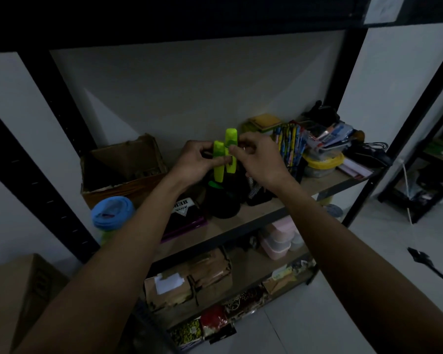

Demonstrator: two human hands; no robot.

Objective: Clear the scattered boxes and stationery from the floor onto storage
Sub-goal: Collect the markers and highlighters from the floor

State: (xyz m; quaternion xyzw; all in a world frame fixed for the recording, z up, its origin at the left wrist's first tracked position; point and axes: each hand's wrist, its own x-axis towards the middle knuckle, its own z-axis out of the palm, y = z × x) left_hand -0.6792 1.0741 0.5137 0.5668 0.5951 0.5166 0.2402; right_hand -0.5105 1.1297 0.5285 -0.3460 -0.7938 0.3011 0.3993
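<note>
Left hand (pixel 193 159) grips one green highlighter (pixel 218 164), right hand (pixel 260 159) pinches the taller highlighter (pixel 231 141) touching it, above a black cup (pixel 223 200) near the shelf's (pixel 266 209) front edge.

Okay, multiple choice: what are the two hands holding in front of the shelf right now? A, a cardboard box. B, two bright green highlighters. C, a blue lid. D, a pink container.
B: the left hand and right hand each pinch an upright green highlighter above the black pen cup.
</note>
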